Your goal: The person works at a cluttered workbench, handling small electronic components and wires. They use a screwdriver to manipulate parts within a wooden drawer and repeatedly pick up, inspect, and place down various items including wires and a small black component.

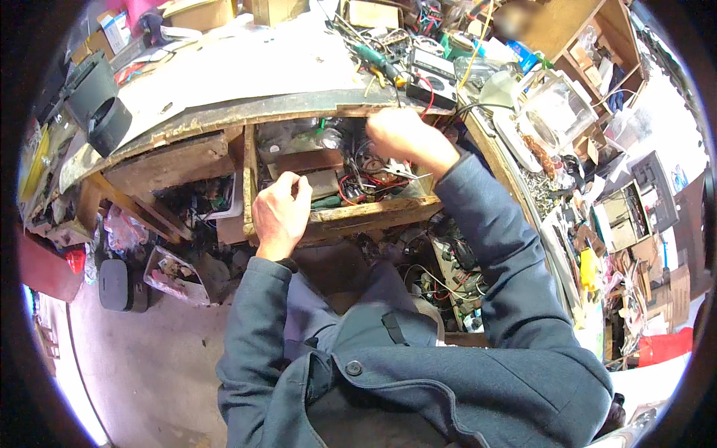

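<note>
Wood frames the open drawer [373, 217], its long front board running left to right, slightly higher at the right. Over its left side, the left hand [282, 209] has fingers curled together; whether they pinch anything is unclear. The right hand [407, 136] is above the back right, its fingertips hidden, so I cannot tell their grip. Red wires [346, 191] and a brown box [310, 161] crowd inside; the bench [246, 82] lies behind.
</note>
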The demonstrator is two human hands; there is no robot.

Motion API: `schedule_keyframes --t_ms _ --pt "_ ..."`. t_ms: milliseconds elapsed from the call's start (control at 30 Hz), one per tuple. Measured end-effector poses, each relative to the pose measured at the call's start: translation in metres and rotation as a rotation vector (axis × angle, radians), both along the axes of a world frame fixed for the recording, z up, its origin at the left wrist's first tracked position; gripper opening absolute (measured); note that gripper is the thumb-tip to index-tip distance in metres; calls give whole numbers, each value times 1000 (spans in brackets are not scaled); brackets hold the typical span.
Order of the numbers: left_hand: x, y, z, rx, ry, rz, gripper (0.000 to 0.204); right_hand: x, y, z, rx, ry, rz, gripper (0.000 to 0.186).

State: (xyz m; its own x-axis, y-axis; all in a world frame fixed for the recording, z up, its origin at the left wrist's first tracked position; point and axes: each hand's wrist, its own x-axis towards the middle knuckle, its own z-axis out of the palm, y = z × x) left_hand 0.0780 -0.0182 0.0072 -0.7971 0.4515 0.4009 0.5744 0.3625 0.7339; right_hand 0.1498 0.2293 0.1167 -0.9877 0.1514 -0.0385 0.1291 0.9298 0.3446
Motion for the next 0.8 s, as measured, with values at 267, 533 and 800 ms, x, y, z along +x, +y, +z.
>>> schedule_keyframes --t_ms 267,533,800 --pt "3 4 6 -72 69 15 21 58 19 -54 35 114 2 8" --pt "5 0 8 -55 80 -84 25 35 -7 24 22 186 128 9" --pt "-4 -10 10 31 -66 -366 41 18 -105 44 -465 223 409 26"
